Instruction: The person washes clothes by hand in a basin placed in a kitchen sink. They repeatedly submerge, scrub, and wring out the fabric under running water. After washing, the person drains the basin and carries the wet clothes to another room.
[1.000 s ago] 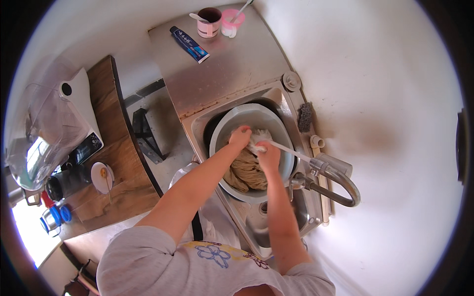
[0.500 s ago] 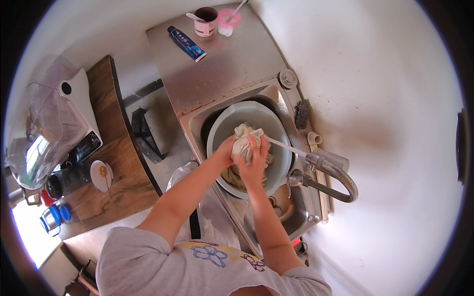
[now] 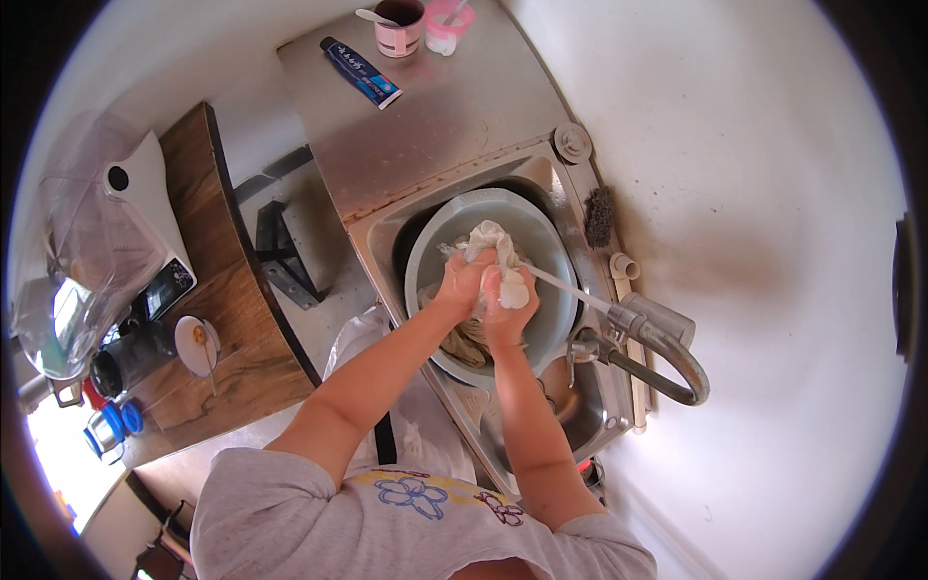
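A wet, cream-coloured cloth (image 3: 491, 238) is bunched between my two hands over a grey basin (image 3: 430, 232). My left hand (image 3: 464, 280) has its fingers wrapped round the cloth's left side. Close beside it, my right hand (image 3: 510, 298) grips the cloth too, with a pale end bulging out over its fingers. Water runs in a stream (image 3: 570, 288) from the faucet (image 3: 667, 353) onto the cloth and right hand. More wet, brownish cloth (image 3: 467, 345) lies in the basin under my wrists.
The basin sits in a steel sink (image 3: 493, 172). A toothpaste tube (image 3: 360, 72), pink mug (image 3: 398, 34) and pink cup (image 3: 447, 29) stand on the steel counter (image 3: 416, 126). A scrubber (image 3: 598, 217) lies by the wall. Leftward, a wooden table (image 3: 232, 319) holds a bowl (image 3: 198, 345).
My hands have turned the bunched cloth and squeezed it tighter; its top now points up and away while a pale end bulges at my right hand. The whole view has shifted slightly.
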Motion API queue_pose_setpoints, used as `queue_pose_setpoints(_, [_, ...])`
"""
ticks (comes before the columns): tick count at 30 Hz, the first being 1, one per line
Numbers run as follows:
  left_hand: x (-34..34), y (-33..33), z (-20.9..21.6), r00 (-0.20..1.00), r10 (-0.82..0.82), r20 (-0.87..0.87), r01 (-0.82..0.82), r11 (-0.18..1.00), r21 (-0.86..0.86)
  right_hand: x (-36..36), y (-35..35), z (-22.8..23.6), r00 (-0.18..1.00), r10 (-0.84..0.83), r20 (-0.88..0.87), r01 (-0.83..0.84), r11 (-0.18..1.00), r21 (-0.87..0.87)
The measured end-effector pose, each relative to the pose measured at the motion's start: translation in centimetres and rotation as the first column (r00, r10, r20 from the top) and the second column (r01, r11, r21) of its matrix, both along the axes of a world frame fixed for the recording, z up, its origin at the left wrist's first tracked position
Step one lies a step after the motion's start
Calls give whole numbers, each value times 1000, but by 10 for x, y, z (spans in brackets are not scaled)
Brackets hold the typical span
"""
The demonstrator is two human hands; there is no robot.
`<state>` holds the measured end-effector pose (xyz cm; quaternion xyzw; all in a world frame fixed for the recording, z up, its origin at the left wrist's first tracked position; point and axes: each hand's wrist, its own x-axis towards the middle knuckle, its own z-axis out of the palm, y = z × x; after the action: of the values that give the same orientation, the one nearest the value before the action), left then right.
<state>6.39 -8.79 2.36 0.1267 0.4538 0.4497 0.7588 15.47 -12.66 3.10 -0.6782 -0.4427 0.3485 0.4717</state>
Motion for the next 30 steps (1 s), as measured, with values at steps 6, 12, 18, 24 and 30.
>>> queue_pose_setpoints(6, [5, 7, -23, 773, -41, -633, 315, 891, 326, 17, 10, -30, 833, -219, -507, 162, 975, -154])
queue_pose_setpoints(12, [10, 24, -91, 309, -270, -912, 535, 842, -69, 80, 40, -101, 962, 45, -271, -121, 955, -271])
queue_pose_setpoints(18, [18, 18, -106, -264, -552, -791, 776, 366, -514, 84, 34, -130, 743, 629, 226, -491, 743, -455])
queue_pose_setpoints(24, [34, 28, -148, -110, -640, -760, 730, 467, -499, 76, 59, -170, 568, 704, 427, -163, 605, -779])
queue_pose_setpoints(30, [31, 30, -174, -64, -550, -833, 676, 590, -442, 72, 82, -139, 708, 576, 408, -198, 717, -669])
